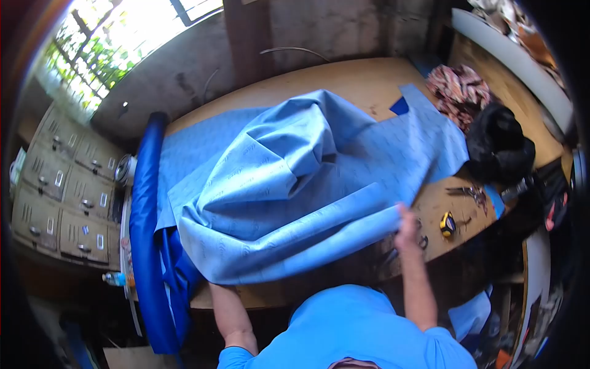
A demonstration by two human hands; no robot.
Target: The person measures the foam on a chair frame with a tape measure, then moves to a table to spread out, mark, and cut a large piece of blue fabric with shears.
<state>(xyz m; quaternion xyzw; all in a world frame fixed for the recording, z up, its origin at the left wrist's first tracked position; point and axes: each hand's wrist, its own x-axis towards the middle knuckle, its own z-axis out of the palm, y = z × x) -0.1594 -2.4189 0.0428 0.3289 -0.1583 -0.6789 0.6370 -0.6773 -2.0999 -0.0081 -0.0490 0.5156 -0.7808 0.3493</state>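
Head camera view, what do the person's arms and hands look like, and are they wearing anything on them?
Short, bright blue sleeves cover the upper arms; both forearms are bare. The right hand is slightly blurred, with no glove visible. The left hand is hidden.

A hand could pass over bare tabletop (369, 71) at 1 o'clock. Heaped blue fabric (264, 166) blocks the centre, a dark-blue roll (145, 215) 9 o'clock; a tape measure (448, 225) obstructs 3 o'clock.
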